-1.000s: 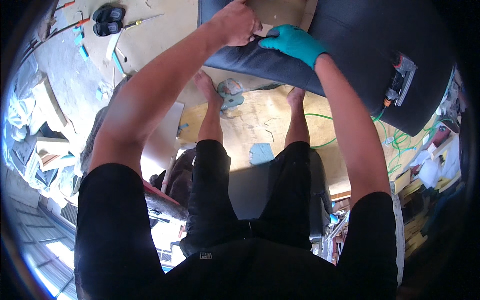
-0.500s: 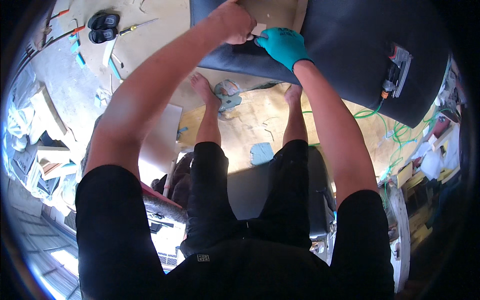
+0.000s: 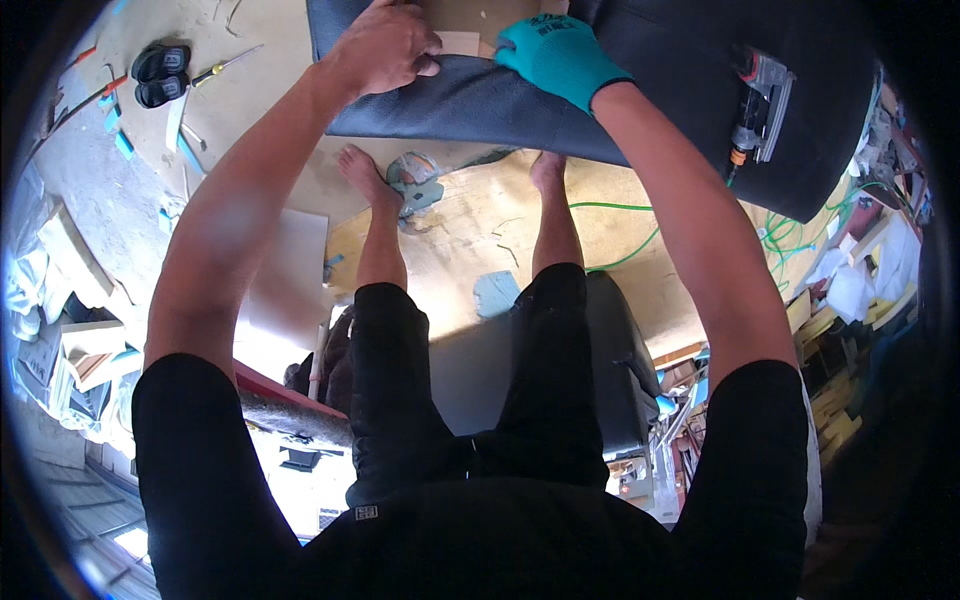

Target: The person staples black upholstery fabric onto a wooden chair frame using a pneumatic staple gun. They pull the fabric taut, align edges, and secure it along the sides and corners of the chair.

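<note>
Upper centre, I see the black cover (image 3: pixel 450 100) stretching sideways between my bare left hand (image 3: pixel 388 48) and gloved right hand (image 3: pixel 560 60); both curl at its edge, grip uncertain.

Black sandals (image 3: pixel 161 75), one pair. Screwdriver (image 3: pixel 208 75), yellow-handled, lies just right of the sandals. Blue scrap (image 3: pixel 123 145), below-left of them. White board (image 3: pixel 295 250), well below and right of them.

Dark printing (image 3: pixel 556 24) is borne by the teal glove (image 3: pixel 562 66) between twelve and one o'clock, a small pale emblem (image 3: pixel 367 512) by the black shirt (image 3: pixel 480 545) toward seven; neither can be clearly read.
</note>
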Available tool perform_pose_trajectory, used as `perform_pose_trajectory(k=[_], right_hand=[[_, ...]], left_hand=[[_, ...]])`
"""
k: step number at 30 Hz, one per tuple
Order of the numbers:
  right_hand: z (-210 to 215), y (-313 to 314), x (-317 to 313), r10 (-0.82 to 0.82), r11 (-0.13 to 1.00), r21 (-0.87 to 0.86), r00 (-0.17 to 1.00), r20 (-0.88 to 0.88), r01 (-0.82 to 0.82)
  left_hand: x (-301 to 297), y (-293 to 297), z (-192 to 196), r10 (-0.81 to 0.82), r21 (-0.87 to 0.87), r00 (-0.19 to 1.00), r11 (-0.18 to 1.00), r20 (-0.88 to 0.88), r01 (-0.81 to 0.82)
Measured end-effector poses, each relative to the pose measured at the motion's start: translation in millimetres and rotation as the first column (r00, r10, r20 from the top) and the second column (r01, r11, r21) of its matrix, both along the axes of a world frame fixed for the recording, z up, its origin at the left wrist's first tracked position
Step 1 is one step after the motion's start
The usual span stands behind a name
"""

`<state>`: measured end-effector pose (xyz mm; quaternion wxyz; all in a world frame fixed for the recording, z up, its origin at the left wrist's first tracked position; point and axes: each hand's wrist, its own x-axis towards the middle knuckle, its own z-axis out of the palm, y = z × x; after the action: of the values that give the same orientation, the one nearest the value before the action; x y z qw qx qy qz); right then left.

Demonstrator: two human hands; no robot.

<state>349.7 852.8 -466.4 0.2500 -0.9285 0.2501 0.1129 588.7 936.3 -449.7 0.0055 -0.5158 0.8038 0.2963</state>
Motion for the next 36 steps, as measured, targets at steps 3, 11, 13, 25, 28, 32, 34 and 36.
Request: perform_pose_trajectory(k=[3,11,13,25,28,32,34,36], right_hand=[[-33,3,-1,-0.057,0.990,-0.135,0.997,-0.046,0.050],[105,-29,1,-0.751,0.654,0.403,0.612,0.248,0.640],[81,-46,-75,-0.741,0.642,0.280,0.486,0.463,0.714],[46,-13,-240,-0.821,0.420,-0.219,0.472,0.321,0.881],[43,-20,-257,-0.796,0.433,-0.360,0.538,0.278,0.826],[28,-25,-256,-0.820,0.410,-0.413,0.527,0.225,0.814],[21,-26,-259,-0.819,0.384,-0.470,0.528,0.223,0.794],[15,-25,-255,-0.815,0.377,-0.485,0.531,0.230,0.789]], left_hand=[[-7,-2,-1,-0.039,-0.084,0.998,0.995,0.059,0.044],[-10,8,12,-0.093,0.138,0.916,0.990,0.390,0.042],[-21,-3,10,-0.172,0.158,0.848,0.982,0.502,0.106],[-70,5,-18,0.429,0.564,0.902,0.759,-0.055,-0.326],[-98,6,-8,0.522,0.443,0.848,0.783,-0.087,-0.437],[-112,6,-11,0.628,0.540,0.773,0.621,0.091,-0.569],[-109,-1,-17,0.698,0.608,0.714,0.588,-0.048,-0.534],[-104,-13,-21,0.786,0.660,0.572,0.562,-0.236,-0.499]])
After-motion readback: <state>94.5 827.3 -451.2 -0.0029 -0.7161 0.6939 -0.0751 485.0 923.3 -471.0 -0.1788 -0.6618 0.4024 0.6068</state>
